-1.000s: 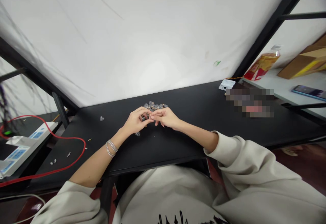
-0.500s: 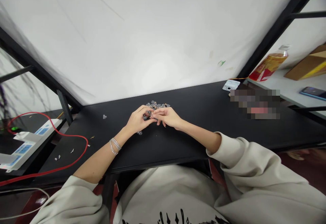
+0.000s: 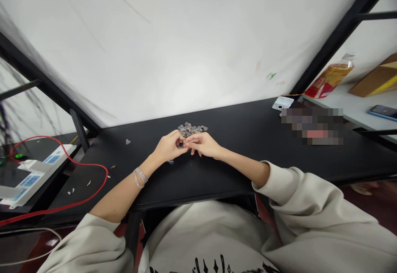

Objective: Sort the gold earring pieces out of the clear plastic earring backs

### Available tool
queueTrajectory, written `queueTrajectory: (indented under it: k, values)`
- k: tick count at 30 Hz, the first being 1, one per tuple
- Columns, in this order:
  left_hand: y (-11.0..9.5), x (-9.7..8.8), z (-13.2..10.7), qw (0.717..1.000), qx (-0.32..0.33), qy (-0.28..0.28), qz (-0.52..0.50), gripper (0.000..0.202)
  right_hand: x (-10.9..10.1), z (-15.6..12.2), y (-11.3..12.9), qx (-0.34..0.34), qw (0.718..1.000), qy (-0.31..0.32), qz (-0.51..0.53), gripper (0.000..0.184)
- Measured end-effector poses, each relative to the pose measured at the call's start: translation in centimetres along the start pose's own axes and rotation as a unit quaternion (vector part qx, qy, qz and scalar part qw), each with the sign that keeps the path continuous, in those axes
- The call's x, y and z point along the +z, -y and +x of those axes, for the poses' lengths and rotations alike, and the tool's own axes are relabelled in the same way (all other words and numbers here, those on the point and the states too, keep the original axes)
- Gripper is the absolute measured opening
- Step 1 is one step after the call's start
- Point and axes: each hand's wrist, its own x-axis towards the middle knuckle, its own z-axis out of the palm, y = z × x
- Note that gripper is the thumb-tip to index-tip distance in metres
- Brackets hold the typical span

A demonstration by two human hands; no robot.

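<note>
The piece [image 3: 181, 144] is held just on the near side of the pile [image 3: 190, 130], low over the surface [image 3: 242, 140]. Both hands are closed in a pinch there: the left hand [image 3: 169, 147] curls round the piece with thumb and fingers, and the right hand [image 3: 204, 144] meets it fingertip to fingertip.

The likeliest trouble is a slip — the piece looks small and smooth, and only fingertips seem to hold it. If dropped, it could land in the pile and be lost among similar clear bits. A knuckle nudging the pile could also scatter it, since the hands work right against its near edge. The loose bead [image 3: 170, 161], nearer the person than the pile, sits close under the left hand and could be brushed away.

Which way the piece points, and its long axis, I cannot tell — fingers cover most of it.
</note>
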Motion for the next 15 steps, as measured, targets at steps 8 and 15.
queueTrajectory:
  k: [8,15]
  values:
    - [0.23,0.05,0.0,0.999,-0.017,0.016,-0.046,0.021,0.06,0.11,-0.25,-0.005,1.0,-0.001,-0.017,0.024]
    - [0.34,0.2,-0.02,0.998,-0.006,0.003,-0.07,0.022,0.1,-0.08,-0.06,-0.002,1.0,0.0,-0.027,0.024]
